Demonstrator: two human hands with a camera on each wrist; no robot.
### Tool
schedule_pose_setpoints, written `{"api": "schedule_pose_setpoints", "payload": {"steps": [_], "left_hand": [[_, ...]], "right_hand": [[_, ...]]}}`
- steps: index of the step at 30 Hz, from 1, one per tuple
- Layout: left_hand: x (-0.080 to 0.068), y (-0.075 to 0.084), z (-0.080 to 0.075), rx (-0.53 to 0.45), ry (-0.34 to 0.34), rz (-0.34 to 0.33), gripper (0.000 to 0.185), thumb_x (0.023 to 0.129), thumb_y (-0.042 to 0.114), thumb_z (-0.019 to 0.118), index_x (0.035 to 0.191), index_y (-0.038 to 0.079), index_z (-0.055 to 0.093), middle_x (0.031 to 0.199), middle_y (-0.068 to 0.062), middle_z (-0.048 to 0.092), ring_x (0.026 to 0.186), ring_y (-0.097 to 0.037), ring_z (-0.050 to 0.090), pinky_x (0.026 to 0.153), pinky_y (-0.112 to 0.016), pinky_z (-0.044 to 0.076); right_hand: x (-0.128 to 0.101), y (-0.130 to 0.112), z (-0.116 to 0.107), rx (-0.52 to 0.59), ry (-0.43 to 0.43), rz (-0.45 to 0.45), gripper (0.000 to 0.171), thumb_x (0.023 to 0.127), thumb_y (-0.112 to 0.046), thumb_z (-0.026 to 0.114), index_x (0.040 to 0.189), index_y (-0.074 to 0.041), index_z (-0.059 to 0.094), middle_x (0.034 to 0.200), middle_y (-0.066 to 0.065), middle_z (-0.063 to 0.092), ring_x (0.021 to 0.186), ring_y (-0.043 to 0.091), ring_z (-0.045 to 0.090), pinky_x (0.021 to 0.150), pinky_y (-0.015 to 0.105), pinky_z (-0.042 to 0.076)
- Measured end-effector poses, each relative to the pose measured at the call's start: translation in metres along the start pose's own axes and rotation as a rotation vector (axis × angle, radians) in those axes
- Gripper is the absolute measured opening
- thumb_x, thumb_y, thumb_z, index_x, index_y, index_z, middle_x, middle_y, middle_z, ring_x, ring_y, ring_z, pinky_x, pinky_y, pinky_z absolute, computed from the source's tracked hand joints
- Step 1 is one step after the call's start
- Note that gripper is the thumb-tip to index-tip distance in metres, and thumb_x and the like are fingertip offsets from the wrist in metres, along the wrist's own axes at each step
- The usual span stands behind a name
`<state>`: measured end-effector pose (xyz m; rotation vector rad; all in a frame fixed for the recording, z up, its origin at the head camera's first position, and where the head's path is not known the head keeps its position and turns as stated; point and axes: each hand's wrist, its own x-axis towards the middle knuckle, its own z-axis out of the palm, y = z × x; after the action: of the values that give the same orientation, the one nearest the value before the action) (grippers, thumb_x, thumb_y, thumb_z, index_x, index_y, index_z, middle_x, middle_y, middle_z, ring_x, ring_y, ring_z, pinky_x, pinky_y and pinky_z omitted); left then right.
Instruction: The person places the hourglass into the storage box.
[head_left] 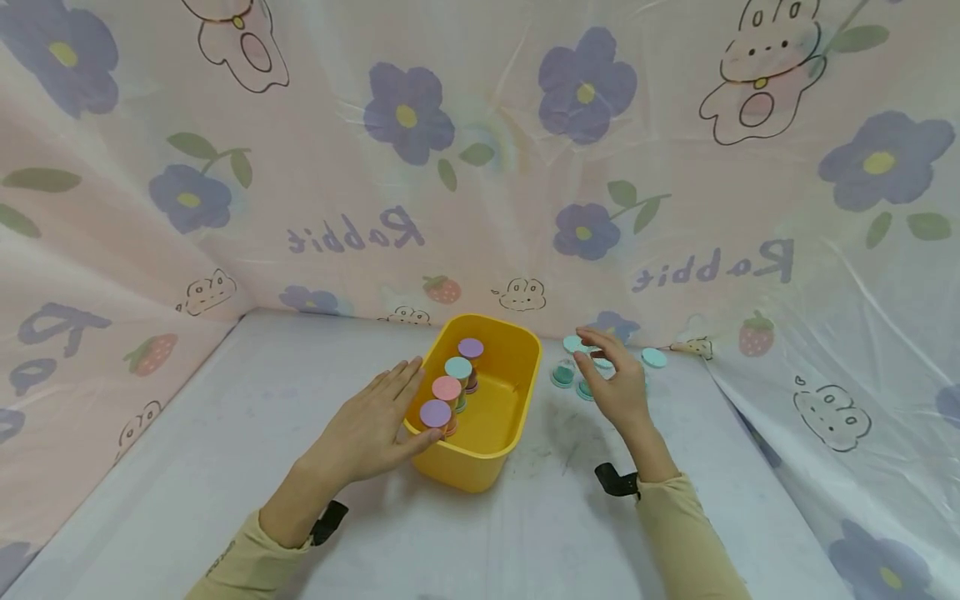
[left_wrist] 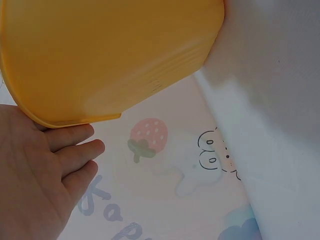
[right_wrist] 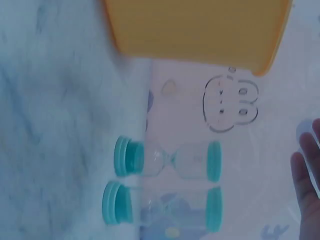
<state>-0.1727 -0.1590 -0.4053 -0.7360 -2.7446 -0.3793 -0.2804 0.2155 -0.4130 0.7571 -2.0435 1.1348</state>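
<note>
Hands (head_left: 375,429) flanking bin (head_left: 517,425), seemingly unobstructed

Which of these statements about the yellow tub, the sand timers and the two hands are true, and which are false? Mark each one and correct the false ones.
1. The left hand rests flat against the side of the yellow tub. True.
2. The tub is empty. False: four sand timers stand in a row inside it, with purple, pink and light blue caps.
3. Teal-capped sand timers stand on the table beside the tub, on the right hand's side. True.
4. The right hand is holding the tub's rim. False: it hovers over the teal timers, apart from the tub.
5. The cloth backdrop is plain white. False: it shows purple flowers, strawberries and rabbits.
</note>
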Motion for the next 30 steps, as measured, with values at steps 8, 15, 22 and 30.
{"api": "schedule_pose_setpoints", "payload": {"steps": [8,15,22,30], "left_hand": [[0.000,0.000,0.000,0.007,-0.009,0.001,0.093,0.099,0.064,0.056,0.158,-0.005,0.035,0.168,-0.019,0.029,0.155,-0.036,0.030,0.125,-0.052,0.029],[0.000,0.001,-0.001,0.008,-0.017,0.000,0.094,0.099,0.066,0.054,0.159,-0.005,0.035,0.169,-0.018,0.028,0.156,-0.034,0.028,0.126,-0.051,0.027],[0.000,0.000,-0.002,0.012,-0.020,0.003,0.094,0.100,0.068,0.050,0.158,-0.005,0.036,0.169,-0.018,0.028,0.155,-0.035,0.029,0.126,-0.051,0.027],[0.000,0.000,-0.001,0.006,-0.004,0.011,0.095,0.100,0.067,0.052,0.159,-0.005,0.034,0.168,-0.019,0.028,0.154,-0.037,0.031,0.125,-0.052,0.029]], "right_hand": [[-0.004,0.025,-0.024,-0.118,0.112,0.080,0.038,0.093,0.003,0.073,0.130,0.001,0.070,0.126,0.020,0.069,0.118,0.022,0.064,0.098,0.018,0.048],[-0.006,0.051,-0.046,-0.191,0.145,0.173,0.037,0.095,0.001,0.072,0.132,0.001,0.069,0.135,0.017,0.067,0.122,0.030,0.061,0.099,0.015,0.042],[-0.009,0.080,-0.063,-0.263,0.143,0.273,0.035,0.095,-0.002,0.073,0.130,0.001,0.070,0.135,0.018,0.067,0.129,0.041,0.058,0.109,0.041,0.047],[-0.014,0.099,-0.075,-0.308,0.055,0.432,0.043,0.099,-0.015,0.070,0.138,0.002,0.062,0.145,0.025,0.057,0.139,0.047,0.048,0.116,0.063,0.036]]}}
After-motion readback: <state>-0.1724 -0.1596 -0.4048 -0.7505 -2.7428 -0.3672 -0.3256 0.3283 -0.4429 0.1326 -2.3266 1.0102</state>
